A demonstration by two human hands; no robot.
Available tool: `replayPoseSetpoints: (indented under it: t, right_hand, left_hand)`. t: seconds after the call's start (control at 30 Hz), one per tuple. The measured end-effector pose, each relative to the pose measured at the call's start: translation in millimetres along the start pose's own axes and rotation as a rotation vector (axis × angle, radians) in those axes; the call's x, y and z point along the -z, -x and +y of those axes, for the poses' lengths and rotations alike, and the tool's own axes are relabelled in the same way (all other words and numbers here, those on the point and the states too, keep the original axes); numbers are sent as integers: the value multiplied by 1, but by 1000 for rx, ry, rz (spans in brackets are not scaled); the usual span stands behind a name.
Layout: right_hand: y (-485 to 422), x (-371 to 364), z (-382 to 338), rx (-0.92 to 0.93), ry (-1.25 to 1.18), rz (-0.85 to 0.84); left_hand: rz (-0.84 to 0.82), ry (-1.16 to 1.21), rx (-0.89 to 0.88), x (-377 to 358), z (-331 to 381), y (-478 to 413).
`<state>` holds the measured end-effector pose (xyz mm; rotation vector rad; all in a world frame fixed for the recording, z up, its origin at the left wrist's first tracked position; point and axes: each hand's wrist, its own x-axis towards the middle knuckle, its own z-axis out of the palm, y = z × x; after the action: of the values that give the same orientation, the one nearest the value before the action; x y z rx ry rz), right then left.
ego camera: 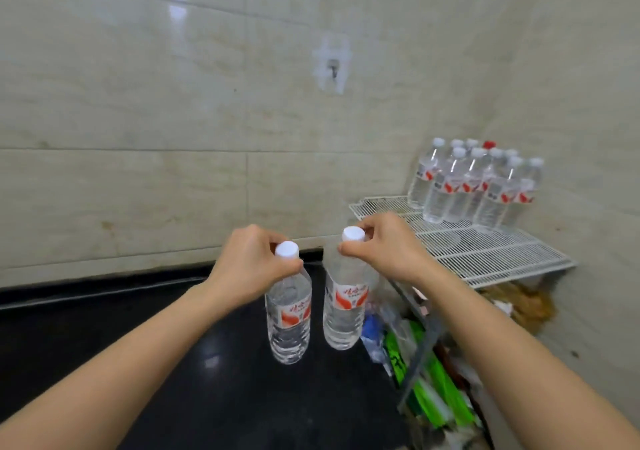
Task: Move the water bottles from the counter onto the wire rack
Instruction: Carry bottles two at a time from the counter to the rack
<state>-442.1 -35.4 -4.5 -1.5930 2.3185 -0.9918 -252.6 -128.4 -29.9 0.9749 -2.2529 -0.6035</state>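
Note:
Two clear water bottles with white caps and red-and-white labels stand upright, side by side, over the black counter [173, 363]. My left hand [249, 269] grips the neck of the left bottle [289, 321]. My right hand [388, 245] pinches the neck of the right bottle [344, 311] just under its cap. I cannot tell whether the bottles rest on the counter or hang just above it. The white wire rack [485, 255] juts from the wall corner to the right, a little higher than the counter. Several matching bottles [474, 186] stand crowded at its back.
A beige tiled wall [207, 103] rises behind the counter, with a small hook [333, 66] on it. Below the rack and right of the counter's edge lies a heap of bags and green packages [426, 380]. The rack's front part holds no bottles.

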Motion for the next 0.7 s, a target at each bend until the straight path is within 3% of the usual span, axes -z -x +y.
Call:
replayPoseSetpoints:
  t: [0.4, 0.7]
  right_hand:
    - [-86, 144, 88, 31, -11, 177]
    - [-144, 206, 162, -17, 66, 238]
  left_hand:
    - [10, 229, -226, -78, 112, -147]
    - [-38, 331, -243, -152, 169, -239]
